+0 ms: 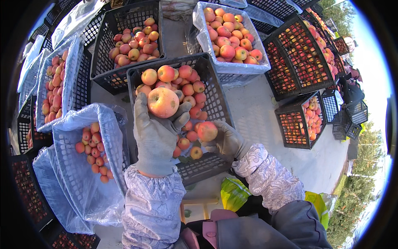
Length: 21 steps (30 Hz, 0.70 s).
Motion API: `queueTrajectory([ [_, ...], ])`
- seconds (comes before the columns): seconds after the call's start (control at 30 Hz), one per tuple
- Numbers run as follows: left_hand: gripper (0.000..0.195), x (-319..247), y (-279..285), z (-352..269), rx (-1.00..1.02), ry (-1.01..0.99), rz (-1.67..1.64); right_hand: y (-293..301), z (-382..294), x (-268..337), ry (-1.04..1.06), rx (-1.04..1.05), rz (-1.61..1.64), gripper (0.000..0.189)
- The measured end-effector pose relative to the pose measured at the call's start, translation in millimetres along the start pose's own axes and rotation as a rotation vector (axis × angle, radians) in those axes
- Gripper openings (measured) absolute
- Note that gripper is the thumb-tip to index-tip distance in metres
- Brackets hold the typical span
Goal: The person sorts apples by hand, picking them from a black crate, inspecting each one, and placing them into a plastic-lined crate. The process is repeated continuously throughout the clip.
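Note:
Both my hands wear grey work gloves and patterned sleeve covers, over a black plastic crate (225, 109) partly filled with apples (188, 89). My left hand (154, 133) holds a large yellow-red apple (163, 102) with its stem or blossom end facing up, fingers curled around it. My right hand (225, 140) grips a smaller red apple (207, 131) between thumb and fingers, above the crate's near right part. A few leaves lie among the apples low in the crate. The two held apples are apart.
Left stands a crate lined with clear plastic (108, 124), with apples inside. Beyond are another black crate (101, 46) and a lined, heaped crate (264, 67). Stacked apple crates (298, 59) and a single crate (292, 127) stand right. A green-yellow bag (233, 193) lies near my body. People are in the right distance.

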<state>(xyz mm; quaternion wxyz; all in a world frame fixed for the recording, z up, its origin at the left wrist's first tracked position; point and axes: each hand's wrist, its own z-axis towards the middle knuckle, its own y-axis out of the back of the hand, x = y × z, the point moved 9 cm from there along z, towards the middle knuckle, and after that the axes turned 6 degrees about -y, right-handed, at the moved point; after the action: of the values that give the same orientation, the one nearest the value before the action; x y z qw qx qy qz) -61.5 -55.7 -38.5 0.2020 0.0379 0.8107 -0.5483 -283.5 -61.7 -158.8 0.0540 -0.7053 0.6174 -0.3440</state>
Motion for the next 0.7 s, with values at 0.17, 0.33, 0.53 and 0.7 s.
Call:
queueTrajectory([
  [0.17, 0.062, 29.7, 0.2, -5.5, 0.036, 0.079, 0.085, -29.7, -68.2, 28.5, 0.171, 0.142, 0.140, 0.061],
  [0.33, 0.057, 50.5, -25.2, -16.7, 0.136, 0.095, 0.143, -54.4, -106.2, 55.2, 0.451, 0.224, 0.172, 0.060],
  [0.53, 0.059, 69.5, -43.9, -16.9, 0.222, 0.136, -0.004, -51.9, -122.6, 80.0, 0.647, 0.166, 0.103, 0.066],
  [0.7, 0.072, 66.8, -55.5, -15.0, 0.327, -0.026, 0.240, -40.9, -121.2, 71.3, 0.524, 0.196, 0.218, 0.055],
])
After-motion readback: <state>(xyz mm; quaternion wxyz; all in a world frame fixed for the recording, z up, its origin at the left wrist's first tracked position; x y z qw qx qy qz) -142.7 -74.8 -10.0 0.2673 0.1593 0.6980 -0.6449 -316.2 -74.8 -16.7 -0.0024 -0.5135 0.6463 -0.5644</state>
